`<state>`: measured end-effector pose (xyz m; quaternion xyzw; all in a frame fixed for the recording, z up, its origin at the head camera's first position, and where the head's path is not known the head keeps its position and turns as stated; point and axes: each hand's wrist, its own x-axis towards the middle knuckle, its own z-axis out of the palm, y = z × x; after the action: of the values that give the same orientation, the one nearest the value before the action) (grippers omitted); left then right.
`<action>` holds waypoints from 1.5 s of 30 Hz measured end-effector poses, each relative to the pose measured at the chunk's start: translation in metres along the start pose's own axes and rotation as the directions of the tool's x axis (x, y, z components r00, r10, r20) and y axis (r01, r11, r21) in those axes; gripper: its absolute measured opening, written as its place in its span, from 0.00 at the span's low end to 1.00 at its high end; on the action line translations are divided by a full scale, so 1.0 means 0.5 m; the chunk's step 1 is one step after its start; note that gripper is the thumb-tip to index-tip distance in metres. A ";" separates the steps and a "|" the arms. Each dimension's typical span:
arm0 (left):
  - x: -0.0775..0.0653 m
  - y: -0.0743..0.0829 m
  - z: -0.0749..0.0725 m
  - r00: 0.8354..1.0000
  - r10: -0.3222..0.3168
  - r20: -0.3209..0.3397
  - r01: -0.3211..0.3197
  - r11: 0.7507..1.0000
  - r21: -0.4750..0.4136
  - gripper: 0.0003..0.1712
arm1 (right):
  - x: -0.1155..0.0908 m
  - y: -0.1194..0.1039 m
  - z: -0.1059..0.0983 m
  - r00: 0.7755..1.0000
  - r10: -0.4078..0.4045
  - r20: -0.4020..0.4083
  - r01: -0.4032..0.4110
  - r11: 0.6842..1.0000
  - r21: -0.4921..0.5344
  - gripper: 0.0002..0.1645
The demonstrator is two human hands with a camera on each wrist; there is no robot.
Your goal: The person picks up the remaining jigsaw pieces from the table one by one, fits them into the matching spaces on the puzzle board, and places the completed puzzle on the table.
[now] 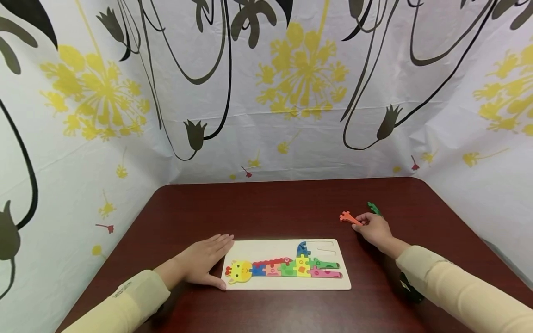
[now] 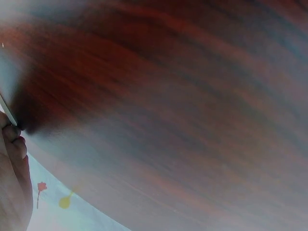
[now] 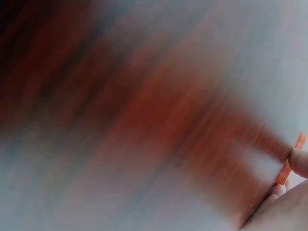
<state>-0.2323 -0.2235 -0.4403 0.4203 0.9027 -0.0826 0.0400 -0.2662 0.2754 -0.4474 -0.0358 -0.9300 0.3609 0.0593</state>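
A pale wooden puzzle board lies flat on the dark table, a giraffe in coloured pieces set into it. Its yellow head piece is at the left; two leg outlines at the upper right hold no pieces. My left hand rests along the board's left edge with fingers straight, thumb at the lower corner. In the left wrist view only part of that hand shows. To the board's upper right, my right hand pinches an orange puzzle piece, also visible in the right wrist view.
A green puzzle piece lies just beyond the right hand. The reddish-brown table has rounded far corners. White cloth with flower prints hangs behind and along both sides.
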 end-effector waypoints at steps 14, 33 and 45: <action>-0.004 0.002 -0.001 1.000 0.001 -0.008 -0.001 1.000 -0.014 0.66 | 0.001 -0.005 0.002 1.000 -0.010 -0.003 0.010 1.000 -0.021 0.13; -0.005 0.003 -0.004 1.000 0.001 -0.011 -0.001 1.000 -0.003 0.66 | 0.004 -0.006 0.001 1.000 0.006 -0.012 -0.006 1.000 0.007 0.12; -0.003 0.002 -0.002 1.000 -0.002 -0.010 0.002 1.000 -0.002 0.66 | 0.001 -0.015 -0.001 0.999 0.046 0.013 -0.046 0.998 0.040 0.12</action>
<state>-0.2307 -0.2240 -0.4394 0.4198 0.9034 -0.0799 0.0358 -0.2668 0.2701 -0.4417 -0.0538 -0.9218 0.3812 0.0464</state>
